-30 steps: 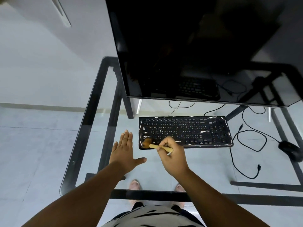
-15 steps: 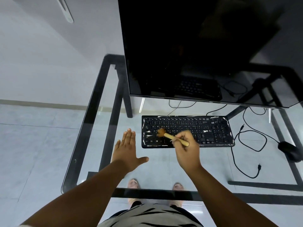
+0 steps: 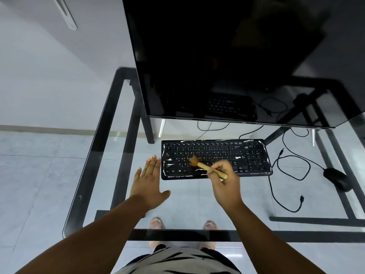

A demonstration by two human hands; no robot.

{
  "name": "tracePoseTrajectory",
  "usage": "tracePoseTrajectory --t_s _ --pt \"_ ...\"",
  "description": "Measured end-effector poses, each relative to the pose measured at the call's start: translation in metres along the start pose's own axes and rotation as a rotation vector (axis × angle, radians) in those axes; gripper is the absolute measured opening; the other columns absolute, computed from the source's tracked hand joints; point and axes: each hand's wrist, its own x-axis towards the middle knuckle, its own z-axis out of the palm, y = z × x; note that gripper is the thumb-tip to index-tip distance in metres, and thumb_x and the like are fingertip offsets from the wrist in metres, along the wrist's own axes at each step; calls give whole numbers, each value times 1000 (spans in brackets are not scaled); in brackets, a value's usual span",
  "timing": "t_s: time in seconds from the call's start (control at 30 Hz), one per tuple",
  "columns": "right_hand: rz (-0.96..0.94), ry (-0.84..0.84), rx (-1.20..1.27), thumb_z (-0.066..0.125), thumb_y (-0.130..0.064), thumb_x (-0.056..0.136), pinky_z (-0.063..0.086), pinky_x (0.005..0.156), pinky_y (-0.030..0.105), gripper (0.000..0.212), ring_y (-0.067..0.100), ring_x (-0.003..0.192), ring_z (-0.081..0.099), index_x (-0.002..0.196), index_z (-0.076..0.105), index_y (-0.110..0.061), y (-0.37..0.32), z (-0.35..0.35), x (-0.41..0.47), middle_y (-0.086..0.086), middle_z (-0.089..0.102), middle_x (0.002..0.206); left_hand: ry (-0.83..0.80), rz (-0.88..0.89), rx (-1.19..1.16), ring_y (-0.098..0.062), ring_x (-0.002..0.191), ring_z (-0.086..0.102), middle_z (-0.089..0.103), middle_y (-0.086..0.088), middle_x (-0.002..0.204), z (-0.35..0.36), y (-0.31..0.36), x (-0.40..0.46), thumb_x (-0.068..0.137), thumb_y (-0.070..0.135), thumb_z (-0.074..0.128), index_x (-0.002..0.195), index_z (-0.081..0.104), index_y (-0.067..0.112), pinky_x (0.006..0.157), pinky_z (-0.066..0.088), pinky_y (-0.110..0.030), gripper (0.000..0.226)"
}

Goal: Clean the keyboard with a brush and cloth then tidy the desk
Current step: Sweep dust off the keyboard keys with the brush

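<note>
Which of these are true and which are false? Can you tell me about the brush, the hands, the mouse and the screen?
1. The right hand holds the brush. True.
2. The left hand grips the keyboard. False: it lies flat and open on the glass desk, beside the keyboard's left end.
3. The brush bristles are over the keys. True.
4. The mouse sits left of the keyboard. False: it is off to the right.
5. The monitor is showing a bright picture. False: its screen is dark.
</note>
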Motion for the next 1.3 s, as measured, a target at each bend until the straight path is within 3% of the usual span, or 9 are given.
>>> tracePoseTrajectory --t_s 0.07,0.23,0.47,0.6,0.73,0.9,1.03,1.2,1.3 --pt "-16 -92 -42 64 -13 84 37 49 32 7 23 56 51 80 58 -16 1 -3 -2 3 62 67 14 13 5 -15 146 -20 -26 1 158 0 4 0 87 59 48 151 -17 17 118 -6 -37 101" --pt "43 160 -25 62 -9 90 35 45 21 16 8 51 43 83 54 -21 4 -13 1 1 60 64 114 28 -47 -14 147 -16 -16 2 160 0 17 3 89 58 45 154 -7 17 118 -5 -36 93" --pt "102 208 -62 60 -11 91 34 42 23 16 8 44 39 84 52 -23 14 -36 3 4 56 59 129 91 -57 -13 147 -13 -13 4 161 3 47 11 92 58 41 154 -4 18 119 -3 -36 87" --pt "64 107 -88 62 -10 91 33 42 23 15 8 44 40 83 54 -20 16 -52 2 5 57 59 109 128 -13 -13 147 -16 -16 5 160 7 64 15 93 59 36 153 -9 20 119 -4 -34 85" --pt "102 227 -88 60 -10 91 33 44 19 12 7 47 44 86 53 -18 22 -68 4 -1 59 62 86 137 -6 -13 147 -16 -17 5 160 7 77 20 93 60 35 153 -9 21 119 -5 -36 85" --pt "78 -10 -85 63 -9 89 36 47 25 13 10 50 46 83 56 -18 25 -78 2 8 61 63 68 134 2 -13 147 -14 -14 5 161 10 88 22 93 59 37 154 -7 20 118 -4 -35 84" --pt "123 180 -88 60 -8 89 34 45 21 15 7 47 42 82 53 -19 31 -91 4 0 54 57 79 115 3 -14 148 -12 -12 4 161 12 99 24 93 59 37 154 -5 20 119 -2 -36 84" --pt "120 78 -99 63 -9 88 37 47 26 18 9 48 43 79 53 -21 39 -109 4 7 58 59 80 116 5 -14 148 -12 -12 4 161 17 112 26 93 58 37 154 -4 19 120 -1 -36 84" --pt "144 225 -81 60 -8 89 36 45 22 18 8 46 42 80 52 -22 44 -125 8 3 56 58 72 123 3 -14 148 -13 -14 4 161 21 124 28 93 58 37 154 -6 19 120 -1 -36 84"
